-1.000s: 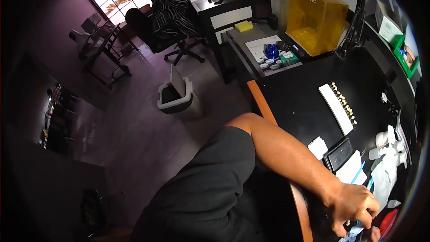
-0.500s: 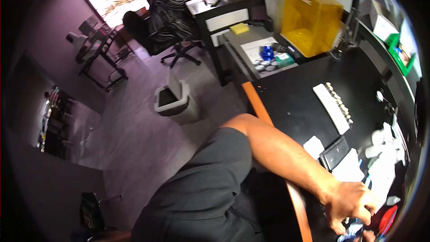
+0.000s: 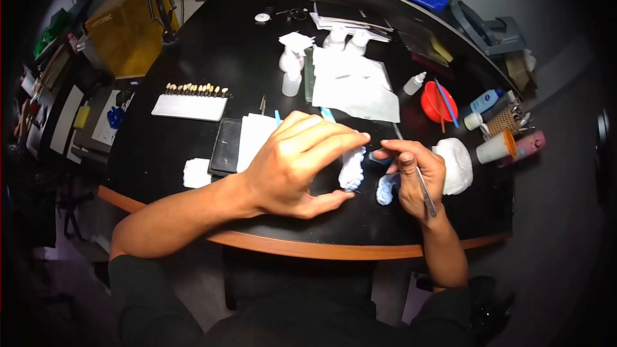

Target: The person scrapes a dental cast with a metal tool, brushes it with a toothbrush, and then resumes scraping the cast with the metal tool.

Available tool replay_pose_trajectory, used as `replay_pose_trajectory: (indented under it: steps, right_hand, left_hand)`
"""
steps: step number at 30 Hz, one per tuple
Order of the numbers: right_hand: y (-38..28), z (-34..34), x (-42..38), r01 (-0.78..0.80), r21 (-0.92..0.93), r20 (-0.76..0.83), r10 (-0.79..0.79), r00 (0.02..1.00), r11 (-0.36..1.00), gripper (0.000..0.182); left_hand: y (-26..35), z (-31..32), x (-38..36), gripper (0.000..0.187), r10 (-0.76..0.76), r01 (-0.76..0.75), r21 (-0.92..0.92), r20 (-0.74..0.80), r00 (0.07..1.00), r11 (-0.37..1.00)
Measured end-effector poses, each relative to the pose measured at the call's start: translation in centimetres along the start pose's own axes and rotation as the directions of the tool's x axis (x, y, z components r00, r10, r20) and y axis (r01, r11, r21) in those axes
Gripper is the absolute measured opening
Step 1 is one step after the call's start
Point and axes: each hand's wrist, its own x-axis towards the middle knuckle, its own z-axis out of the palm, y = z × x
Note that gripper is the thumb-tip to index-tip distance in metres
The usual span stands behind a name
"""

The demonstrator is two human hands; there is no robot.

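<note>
A pale blue dental cast with a row of teeth lies between the thumb and fingers of my left hand, whose thumb tip meets its near end. My right hand grips a slim metal instrument between thumb and fingers, its flat end sticking out toward me. Just left of that hand is a second pale blue cast piece, partly covered by the fingers. Behind the right hand sits a rounded white object, perhaps a bowl or wad.
Left on the black desk are a tooth shade guide, a black case and folded tissue. White bottles and paper towels stand behind. A red bowl and a white-orange cup are at right.
My view has swung from the room at the left round to face the desk. Both hands now show fully, with the cast and the metal instrument between them.
</note>
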Motion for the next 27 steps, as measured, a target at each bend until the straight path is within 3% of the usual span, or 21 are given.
replay_pose_trajectory:
  steps: [5,7,11,14,18,20,22,24,25,27]
  right_hand:
    - [-0.9,1.8,-0.4,-0.058,0.319,-0.027,0.070,0.997,0.946,0.026]
    - [-1.7,1.5,-1.0,-0.214,0.377,0.076,0.200,0.977,0.901,0.028]
    - [-1.0,1.6,-1.0,-0.262,0.540,0.115,0.239,0.964,0.800,0.026]
    - [-0.1,1.6,-1.1,-0.209,0.670,0.100,0.192,0.976,0.713,0.025]
    - [1.1,0.9,-0.8,-0.219,0.705,0.052,0.259,0.965,0.675,0.022]
    - [1.2,0.3,-0.4,-0.213,0.668,0.003,0.283,0.959,0.713,0.021]
    - [1.6,-0.5,0.2,-0.189,0.658,-0.056,0.298,0.953,0.729,0.020]
    - [1.8,-1.4,0.5,-0.144,0.670,-0.126,0.302,0.945,0.728,0.019]
    - [1.9,-2.0,0.8,-0.111,0.672,-0.167,0.296,0.940,0.732,0.019]
    - [3.1,-2.1,1.0,-0.099,0.637,-0.238,0.317,0.918,0.765,0.019]
  left_hand:
    - [0.4,0.5,0.0,0.080,0.028,-0.029,0.016,0.017,0.999,0.999]
    - [0.7,0.5,0.5,0.081,0.060,-0.061,0.047,0.029,0.998,0.997]
    - [1.7,0.1,1.5,0.087,0.097,-0.112,0.133,0.112,0.989,0.985]
    - [2.2,0.5,2.0,0.085,0.114,-0.149,0.227,0.160,0.980,0.963]
    - [5.3,-1.0,3.5,0.084,0.056,-0.163,0.347,0.298,0.953,0.924]
    - [7.1,-2.2,3.1,0.069,0.097,-0.169,0.269,0.262,0.960,0.948]
    - [9.4,-4.2,1.8,0.051,0.039,-0.077,0.105,0.324,0.945,0.992]
    - [12.0,-6.7,0.6,0.032,-0.078,0.135,-0.081,0.491,0.868,0.988]
    - [13.1,-7.7,0.1,0.026,-0.135,0.271,-0.145,0.593,0.793,0.952]
    - [13.8,-7.9,-4.0,0.024,-0.322,0.679,-0.198,0.765,0.558,0.707]
